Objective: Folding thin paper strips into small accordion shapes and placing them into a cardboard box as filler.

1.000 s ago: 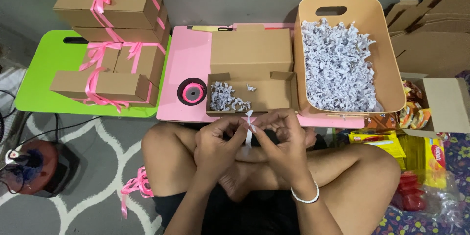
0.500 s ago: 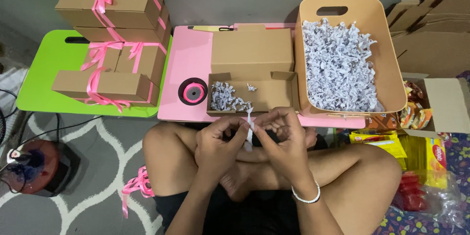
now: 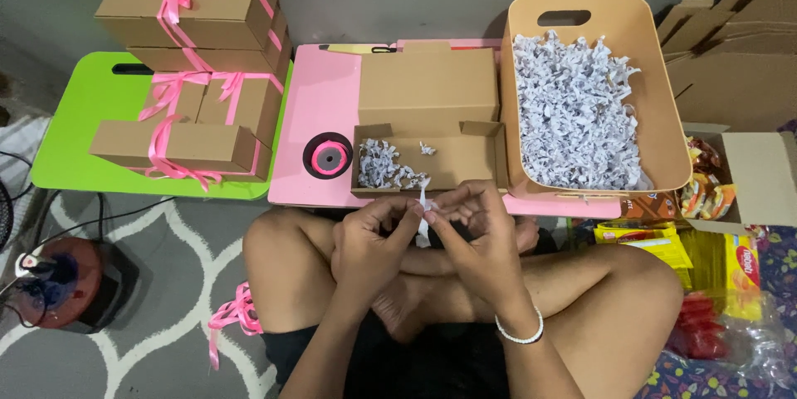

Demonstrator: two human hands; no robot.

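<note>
Barely any movement since before: my left hand (image 3: 374,241) and right hand (image 3: 477,237) still pinch the white paper strip (image 3: 423,215) mid-frame, just below the open box (image 3: 427,158), so I'm still fiddling.

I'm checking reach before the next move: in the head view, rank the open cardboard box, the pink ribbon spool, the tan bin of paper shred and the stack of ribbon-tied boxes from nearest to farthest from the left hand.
1. Open cardboard box, just ahead of the left hand.
2. Pink ribbon spool, ahead and slightly left.
3. Tan bin of paper shred, ahead on the right.
4. Ribbon-tied boxes, far left on the green tray.
</note>
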